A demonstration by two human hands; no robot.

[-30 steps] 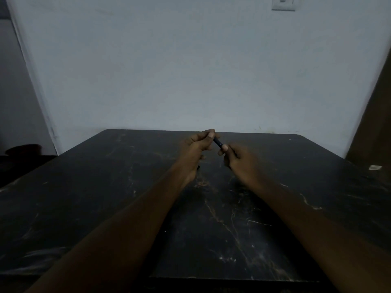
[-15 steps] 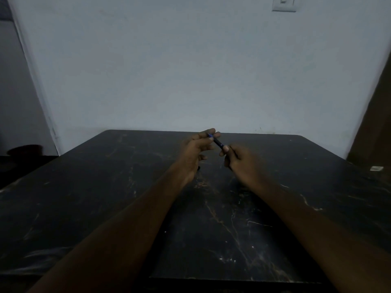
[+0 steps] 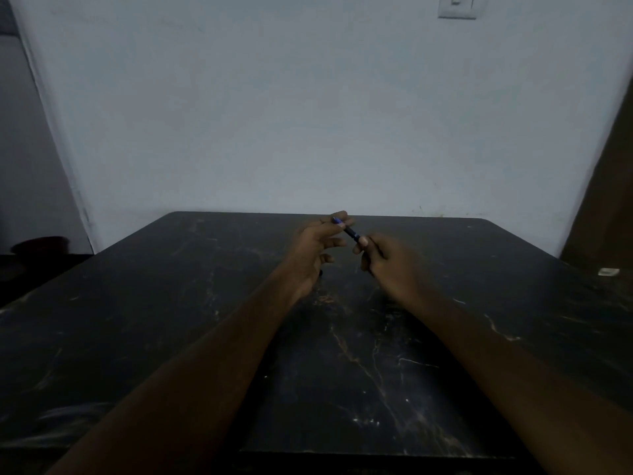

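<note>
A thin dark pen (image 3: 350,232) with a blue end is held slanted above the far middle of the black marble table (image 3: 171,303). My left hand (image 3: 317,246) pinches its upper blue end between thumb and forefinger, the other fingers loosely spread. My right hand (image 3: 390,264) pinches its lower end with curled fingers. Both hands hover just over the tabletop, a short gap apart. The room is dim and small details of the pen are hard to make out.
A pale wall rises behind the table, with a light switch (image 3: 457,6) at the top right. A brown door or panel (image 3: 609,200) stands at the right. A small white object (image 3: 608,271) lies near the table's right edge. A dark round object (image 3: 41,245) sits at far left.
My left hand's fingers have loosened and spread, uncovering the pen's blue end. Both hands have stayed in nearly the same place.
</note>
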